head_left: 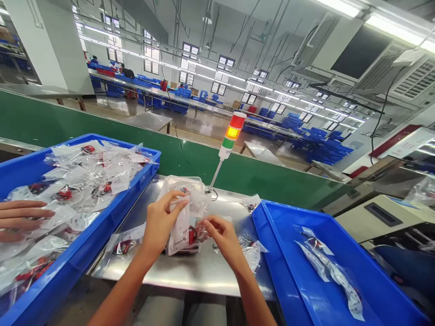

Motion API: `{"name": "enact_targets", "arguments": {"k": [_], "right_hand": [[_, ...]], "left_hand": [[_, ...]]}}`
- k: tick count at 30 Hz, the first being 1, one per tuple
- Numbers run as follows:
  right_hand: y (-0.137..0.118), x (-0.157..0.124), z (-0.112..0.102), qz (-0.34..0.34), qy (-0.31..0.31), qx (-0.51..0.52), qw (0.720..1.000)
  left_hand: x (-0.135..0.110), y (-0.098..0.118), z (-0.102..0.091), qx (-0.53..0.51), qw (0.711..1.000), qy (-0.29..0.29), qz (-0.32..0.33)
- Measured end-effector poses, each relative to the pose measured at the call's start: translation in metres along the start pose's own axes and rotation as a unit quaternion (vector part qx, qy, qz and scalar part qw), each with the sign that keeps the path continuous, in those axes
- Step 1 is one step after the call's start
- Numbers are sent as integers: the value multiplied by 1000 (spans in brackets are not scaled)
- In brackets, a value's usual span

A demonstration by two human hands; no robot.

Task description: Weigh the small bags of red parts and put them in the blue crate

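Observation:
My left hand [162, 222] is closed on the upper left edge of a clear plastic bag [185, 213] with a small red part inside, held upright over the steel table [176, 271]. Pinching the bag's lower right corner near the red part is my right hand [222, 235]. More bagged red parts lie flat on the table by my wrists, one [124, 244] at the left and another [251, 251] at the right.
A blue bin [84, 253] at the left is full of bagged red parts; another person's hand [20, 219] rests in it. A blue bin [272, 253] at the right holds two bags. A signal tower lamp [231, 136] stands behind, before a green conveyor belt [254, 176]. A machine [384, 217] sits at the far right.

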State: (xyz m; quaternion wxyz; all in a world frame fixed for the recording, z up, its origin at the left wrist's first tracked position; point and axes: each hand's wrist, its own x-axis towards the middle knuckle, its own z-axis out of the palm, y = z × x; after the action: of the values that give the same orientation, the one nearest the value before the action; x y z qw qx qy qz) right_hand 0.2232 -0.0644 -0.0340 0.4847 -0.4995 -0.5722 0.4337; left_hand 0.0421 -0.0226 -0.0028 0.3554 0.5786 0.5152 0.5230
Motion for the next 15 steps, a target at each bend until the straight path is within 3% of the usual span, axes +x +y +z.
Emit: {"name": "enact_targets", "arguments": {"k": [2, 6, 8, 10, 15], "right_hand": [[6, -12, 3, 20, 80, 25, 996], [19, -29, 6, 31, 236, 45, 970], [26, -36, 7, 38, 238, 61, 969], [34, -41, 8, 52, 209, 84, 973], [52, -47, 5, 88, 197, 142, 966]], "left_hand": [[-7, -5, 13, -40, 998, 6, -43], [-25, -25, 34, -50, 991, -102, -65], [-34, -34, 41, -19, 992, -114, -54], [-42, -40, 45, 1, 995, -88, -49], [-54, -42, 51, 2, 996, -69, -49]]}}
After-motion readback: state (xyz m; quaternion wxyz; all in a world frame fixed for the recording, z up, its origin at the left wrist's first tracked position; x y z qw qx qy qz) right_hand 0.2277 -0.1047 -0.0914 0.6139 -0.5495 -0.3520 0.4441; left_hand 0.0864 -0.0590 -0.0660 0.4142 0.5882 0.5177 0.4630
